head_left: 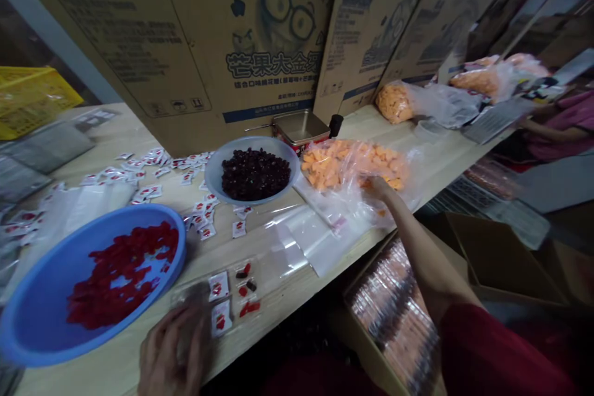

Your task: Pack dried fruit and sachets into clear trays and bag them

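My left hand (174,349), smeared by motion with its fingers bent, is at the left end of a clear plastic tray (232,278) near the table's front edge. In that tray lie two white sachets (218,286) and several small red and dark pieces (249,308). My right hand (377,189) reaches into a clear plastic bag (355,164) of orange candy-like pieces (325,164); its fingers are hidden there. Left of the bag stands a pale bowl (213,182) of dark pieces (255,173). A blue basin (32,346) holds red pieces (116,278).
Printed cardboard boxes (185,43) wall off the table's back. Loose sachets (204,213) and flat clear bags (306,235) cover parts of the tabletop (297,303). A metal tin (301,127) stands behind the pale bowl. Below right is a carton of wrapped packs (394,303). A co-worker's arm (557,130) shows far right.
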A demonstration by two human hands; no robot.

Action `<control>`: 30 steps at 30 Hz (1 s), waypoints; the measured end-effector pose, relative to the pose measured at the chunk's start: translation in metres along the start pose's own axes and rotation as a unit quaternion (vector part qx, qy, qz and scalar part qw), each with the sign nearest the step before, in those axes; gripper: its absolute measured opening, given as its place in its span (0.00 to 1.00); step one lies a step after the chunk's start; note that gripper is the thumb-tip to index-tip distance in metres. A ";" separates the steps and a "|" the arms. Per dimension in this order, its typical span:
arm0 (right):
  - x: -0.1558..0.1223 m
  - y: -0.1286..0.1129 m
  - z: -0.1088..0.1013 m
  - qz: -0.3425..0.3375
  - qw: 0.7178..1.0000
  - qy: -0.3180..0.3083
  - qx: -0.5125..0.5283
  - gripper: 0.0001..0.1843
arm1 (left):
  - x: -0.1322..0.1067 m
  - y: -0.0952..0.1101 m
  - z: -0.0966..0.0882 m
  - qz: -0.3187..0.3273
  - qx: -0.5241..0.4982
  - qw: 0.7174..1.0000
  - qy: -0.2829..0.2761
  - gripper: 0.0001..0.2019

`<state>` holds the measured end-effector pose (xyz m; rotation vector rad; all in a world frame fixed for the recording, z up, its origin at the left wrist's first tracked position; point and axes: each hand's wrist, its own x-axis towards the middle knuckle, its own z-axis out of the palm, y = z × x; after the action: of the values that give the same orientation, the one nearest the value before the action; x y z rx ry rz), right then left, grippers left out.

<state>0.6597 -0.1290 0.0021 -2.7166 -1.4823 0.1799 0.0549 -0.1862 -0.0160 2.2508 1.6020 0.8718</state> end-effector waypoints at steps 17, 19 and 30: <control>-0.008 0.004 -0.005 0.056 0.991 0.075 0.099 0.03 | -0.005 -0.002 -0.001 0.032 -0.026 0.999 0.032 0.14; -0.011 0.008 -0.012 0.059 0.980 0.108 0.156 0.01 | -0.006 -0.002 0.002 0.027 -0.029 0.999 0.031 0.14; -0.087 0.060 -0.035 0.122 0.810 0.155 0.552 0.22 | 0.001 0.004 0.003 -0.009 -0.057 0.998 0.030 0.14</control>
<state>0.6668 -0.2340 0.0381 -1.7985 -0.5753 0.4184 0.0602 -0.1857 -0.0163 2.1487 1.5531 1.0092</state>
